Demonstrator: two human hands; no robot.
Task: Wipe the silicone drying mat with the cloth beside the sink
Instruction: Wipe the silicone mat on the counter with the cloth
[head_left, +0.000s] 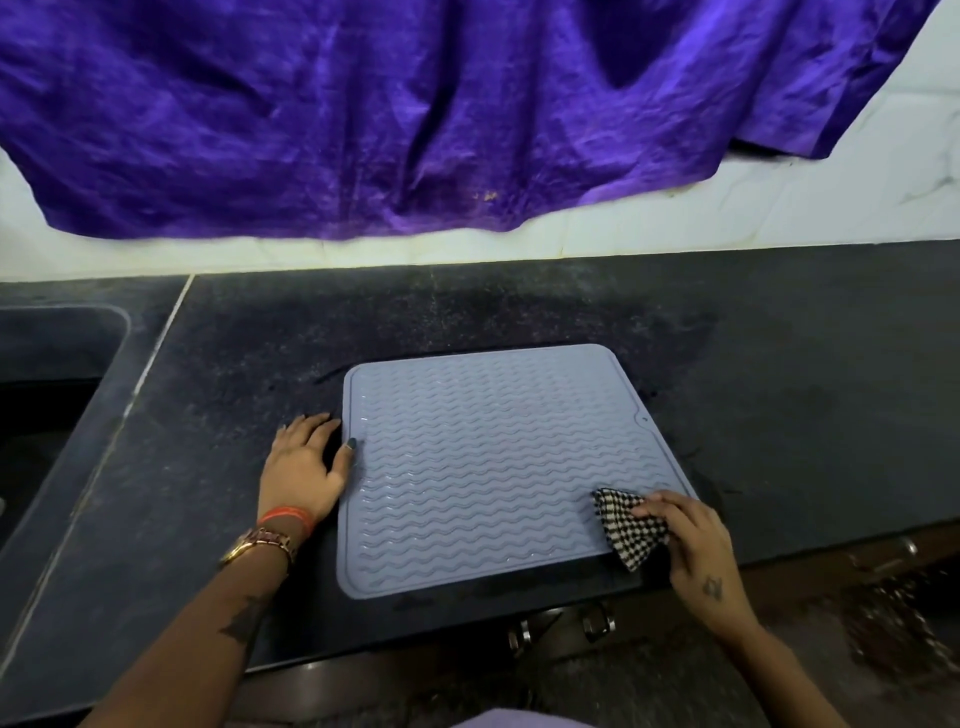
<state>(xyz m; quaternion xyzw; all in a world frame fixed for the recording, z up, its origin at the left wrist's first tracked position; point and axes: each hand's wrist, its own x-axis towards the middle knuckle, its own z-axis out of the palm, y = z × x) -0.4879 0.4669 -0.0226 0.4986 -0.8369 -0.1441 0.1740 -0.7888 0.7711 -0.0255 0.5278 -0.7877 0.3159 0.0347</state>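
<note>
A grey-blue silicone drying mat (483, 467) with wavy ridges lies flat on the black countertop (208, 395). My left hand (304, 465) rests flat on the counter at the mat's left edge, its thumb touching the mat's rim. My right hand (696, 545) holds a black-and-white checked cloth (626, 527) against the mat's near right corner, fingers curled over the cloth. Part of the cloth is hidden under my fingers.
A dark sink (47, 364) is set into the counter at the far left. A purple fabric (415, 119) hangs over the white tiled wall behind. The counter's front edge runs just below the mat, with cabinet handles (561, 629) beneath.
</note>
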